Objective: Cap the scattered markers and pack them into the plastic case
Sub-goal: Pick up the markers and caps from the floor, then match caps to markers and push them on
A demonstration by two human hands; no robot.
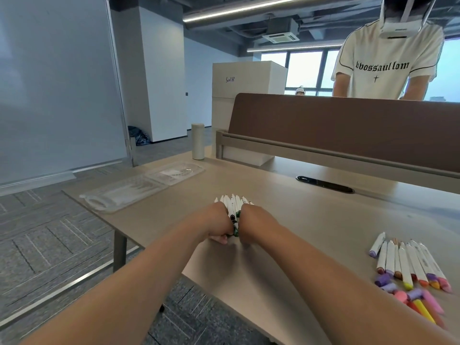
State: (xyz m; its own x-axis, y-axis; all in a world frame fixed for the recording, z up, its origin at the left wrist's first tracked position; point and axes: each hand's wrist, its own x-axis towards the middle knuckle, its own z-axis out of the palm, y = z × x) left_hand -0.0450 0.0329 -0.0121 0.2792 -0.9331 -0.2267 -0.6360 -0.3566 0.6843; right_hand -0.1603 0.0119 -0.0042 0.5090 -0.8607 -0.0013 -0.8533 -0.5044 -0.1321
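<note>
Our two forearms reach forward from the bottom edge and meet near the middle of the table (311,220). Our left hand (218,226) and right hand (254,225) sit close side by side, fingers curled inward, and together we grip a bundle of markers (232,207) from both sides. White barrels fan out beyond our knuckles, pointing away from us, while dark green and black ends show in the narrow gap between our hands. How many markers we have hold of, we cannot tell.

Off to our left, near the table's far left edge, the plastic case (139,189) lies open and flat, both clear halves spread out, well apart from the bundle. To our right, near the table's right edge, a second row of markers (408,262) lies side by side with pink, orange, yellow and purple ends toward us; a few loose caps (395,288) in purple and pink lie just beside them.

Farther back, a pale cylindrical bottle (198,141) stands upright behind the case. A brown partition (348,128) runs along the far side, and a person in a white printed T-shirt (383,68) stands behind it.
</note>
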